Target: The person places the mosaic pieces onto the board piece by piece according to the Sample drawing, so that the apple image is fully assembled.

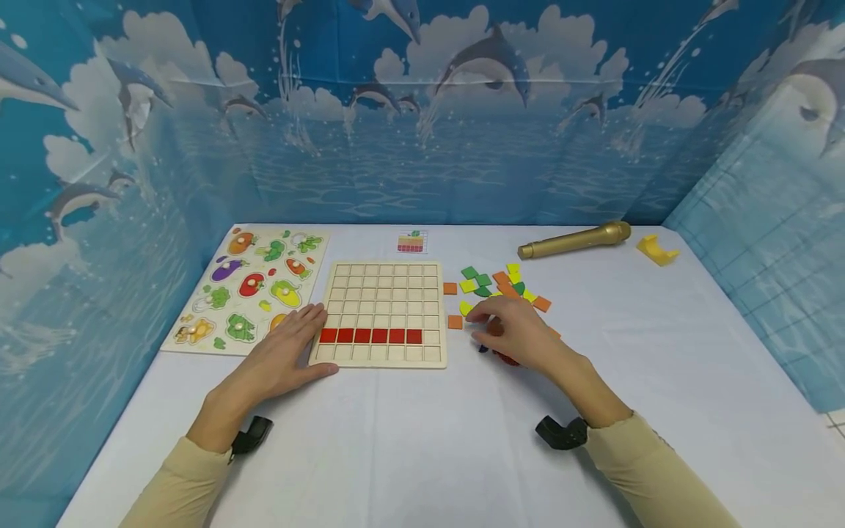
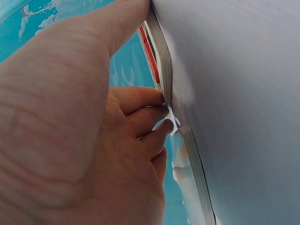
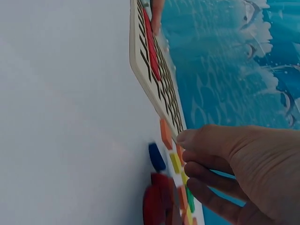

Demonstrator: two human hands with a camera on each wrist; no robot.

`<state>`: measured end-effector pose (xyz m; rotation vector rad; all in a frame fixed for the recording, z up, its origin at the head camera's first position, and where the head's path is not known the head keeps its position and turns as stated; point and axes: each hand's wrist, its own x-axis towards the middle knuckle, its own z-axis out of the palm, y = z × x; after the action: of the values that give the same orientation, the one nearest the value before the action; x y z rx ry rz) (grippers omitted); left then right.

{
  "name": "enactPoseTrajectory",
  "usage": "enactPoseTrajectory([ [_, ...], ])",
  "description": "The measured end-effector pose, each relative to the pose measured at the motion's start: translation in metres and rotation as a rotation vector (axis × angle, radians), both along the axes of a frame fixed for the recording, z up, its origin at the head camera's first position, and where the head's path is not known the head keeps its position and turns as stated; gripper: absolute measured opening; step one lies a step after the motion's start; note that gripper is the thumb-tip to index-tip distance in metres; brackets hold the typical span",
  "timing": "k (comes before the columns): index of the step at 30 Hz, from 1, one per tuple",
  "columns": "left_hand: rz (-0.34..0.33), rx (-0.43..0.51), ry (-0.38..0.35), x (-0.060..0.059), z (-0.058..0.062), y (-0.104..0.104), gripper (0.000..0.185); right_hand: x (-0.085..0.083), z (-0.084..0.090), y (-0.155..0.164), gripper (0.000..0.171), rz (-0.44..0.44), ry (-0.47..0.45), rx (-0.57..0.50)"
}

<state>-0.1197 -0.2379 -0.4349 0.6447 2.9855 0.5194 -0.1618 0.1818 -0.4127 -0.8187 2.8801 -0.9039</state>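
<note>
Tan sleeves (image 1: 650,466) flanking; left grip (image 1: 288,349), fingers straight, bracing grid board (image 1: 381,312); right grip (image 1: 518,330) probably picking tiles (image 1: 484,280), pinch unclear; next: aligning to free cell (image 1: 432,337).

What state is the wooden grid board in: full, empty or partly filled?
Partly filled: red tiles sit along one row of the wooden grid board, with bare squares above and below.

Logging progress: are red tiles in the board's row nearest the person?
No; on the board, the red tiles lie in the second-nearest row.
</note>
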Motion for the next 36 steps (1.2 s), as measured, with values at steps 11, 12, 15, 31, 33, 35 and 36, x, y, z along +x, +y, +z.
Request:
enactPoseTrajectory([
  [11,0.001,-0.008,-0.006,-0.001,0.0,0.0,0.098,0.01,0.001,0.036,0.027,-0.02,-0.076,0.073],
  [12,0.003,-0.007,-0.007,-0.002,0.0,0.0,0.099,0.01,0.0,0.037,0.028,-0.019,-0.083,0.08],
  [15,-0.001,0.001,-0.004,-0.002,-0.001,-0.001,0.098,0.012,0.0,0.038,0.028,0.0,-0.091,0.096],
  [31,-0.018,0.016,0.015,-0.002,0.0,-0.002,0.097,0.017,0.003,0.022,0.027,-0.003,-0.079,0.195],
  [33,-0.019,0.015,0.014,-0.002,0.0,-0.002,0.096,0.017,0.003,0.021,0.028,-0.003,-0.056,0.195],
  [35,-0.019,0.012,0.012,-0.002,0.0,-0.002,0.096,0.017,0.003,0.02,0.028,-0.001,-0.029,0.187],
  [36,-0.018,0.011,0.011,-0.002,0.0,-0.002,0.096,0.016,0.003,0.019,0.028,0.003,-0.014,0.181],
])
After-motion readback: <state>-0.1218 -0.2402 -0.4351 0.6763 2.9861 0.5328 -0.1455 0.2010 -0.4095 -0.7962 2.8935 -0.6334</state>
